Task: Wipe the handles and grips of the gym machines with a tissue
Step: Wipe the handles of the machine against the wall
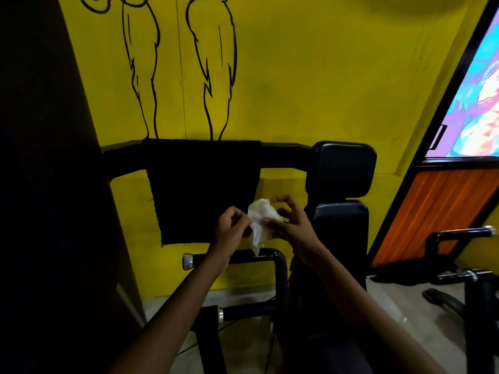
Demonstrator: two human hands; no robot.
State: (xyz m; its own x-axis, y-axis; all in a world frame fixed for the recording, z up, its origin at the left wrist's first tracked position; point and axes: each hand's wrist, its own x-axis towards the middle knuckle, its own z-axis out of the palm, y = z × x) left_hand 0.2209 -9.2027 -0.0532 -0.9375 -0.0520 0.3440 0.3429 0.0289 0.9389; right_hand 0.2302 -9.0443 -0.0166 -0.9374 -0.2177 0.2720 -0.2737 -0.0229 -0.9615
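Observation:
A crumpled white tissue hangs in front of me at mid-frame, held between both hands. My left hand pinches its left edge with curled fingers. My right hand holds its right side, thumb against the paper and fingers arched above it. Just below the hands runs a black machine handle with a chrome end cap. A second black handle with a chrome collar sits lower. On the right, another black handle with a chrome tip points right.
Black padded seat cushions stand upright right of my hands. A black cloth hangs over a black bar against the yellow wall. A dark pillar fills the left. An orange-panelled door and more machine parts lie right.

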